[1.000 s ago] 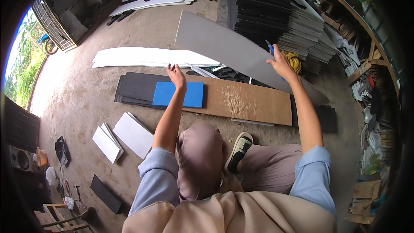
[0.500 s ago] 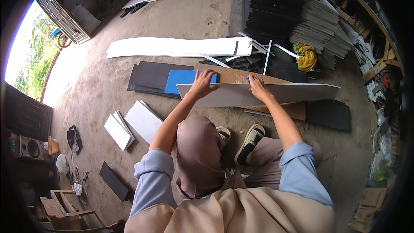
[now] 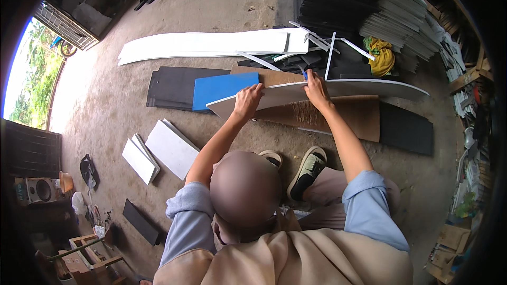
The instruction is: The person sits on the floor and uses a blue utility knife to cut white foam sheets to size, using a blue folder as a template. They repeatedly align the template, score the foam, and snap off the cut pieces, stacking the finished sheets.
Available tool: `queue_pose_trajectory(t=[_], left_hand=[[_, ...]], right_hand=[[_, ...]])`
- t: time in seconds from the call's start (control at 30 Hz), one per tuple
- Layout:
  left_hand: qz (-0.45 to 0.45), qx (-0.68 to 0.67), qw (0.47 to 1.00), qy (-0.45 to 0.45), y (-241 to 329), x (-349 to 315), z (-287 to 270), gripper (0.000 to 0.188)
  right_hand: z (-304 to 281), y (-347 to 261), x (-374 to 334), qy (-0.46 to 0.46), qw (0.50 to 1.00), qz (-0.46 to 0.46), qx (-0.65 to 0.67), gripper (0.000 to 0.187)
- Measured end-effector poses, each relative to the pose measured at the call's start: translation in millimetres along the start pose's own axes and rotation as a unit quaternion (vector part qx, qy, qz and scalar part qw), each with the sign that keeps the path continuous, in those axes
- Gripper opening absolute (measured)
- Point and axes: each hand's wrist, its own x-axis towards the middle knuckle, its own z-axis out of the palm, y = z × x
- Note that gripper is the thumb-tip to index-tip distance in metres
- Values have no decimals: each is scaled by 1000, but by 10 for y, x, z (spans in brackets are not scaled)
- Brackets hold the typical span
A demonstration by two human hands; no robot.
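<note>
A long white sheet (image 3: 369,88) is tilted up on edge across in front of me, its grey-looking face toward me. My left hand (image 3: 248,100) is closed over its upper edge near the left end. Farther right, my right hand (image 3: 318,92) grips the same edge, with a slim blue tool (image 3: 304,74) poking out by its fingers; its exact kind is too small to tell. Below and behind the sheet lies a scuffed brown board (image 3: 338,116). A blue rectangular sheet (image 3: 219,88) rests just beyond my left hand, on dark grey sheets (image 3: 171,87).
Long white sheets (image 3: 185,46) lie beyond, beside white strips and black offcuts. A yellow cloth (image 3: 380,58) sits by tall stacks of black sheets (image 3: 338,0). White pieces (image 3: 171,148) and a black piece (image 3: 141,221) lie left on the floor. My shoe (image 3: 308,171) is close below.
The white sheet has been lifted and shifted away from me, uncovering more of the brown board. My left hand went from spread fingers to a grip on the edge. The view moved slightly.
</note>
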Motion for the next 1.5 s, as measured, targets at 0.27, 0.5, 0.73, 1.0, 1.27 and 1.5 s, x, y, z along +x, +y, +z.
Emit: queue_pose_trajectory(t=[0.27, 0.5, 0.73, 1.0, 1.27, 1.5], left_hand=[[34, 25, 997, -65, -39, 149, 68, 20], [55, 30, 997, -47, 33, 125, 88, 32], [60, 81, 994, -46, 96, 66, 61, 34], [65, 61, 995, -35, 375, 150, 244, 30], [56, -10, 998, -28, 592, 339, 472, 22], [63, -4, 998, -15, 668, 315, 457, 11]], right_hand=[[135, 122, -125, 190, 947, 119, 230, 25], [-345, -45, -672, 115, 415, 537, 725, 9], [-625, -312, -788, 104, 457, 448, 761, 20], [-520, -550, -773, 19, 703, 436, 562, 15], [40, -655, -878, 82, 962, 259, 11, 38], [-121, -826, -695, -80, 929, 358, 39, 47]])
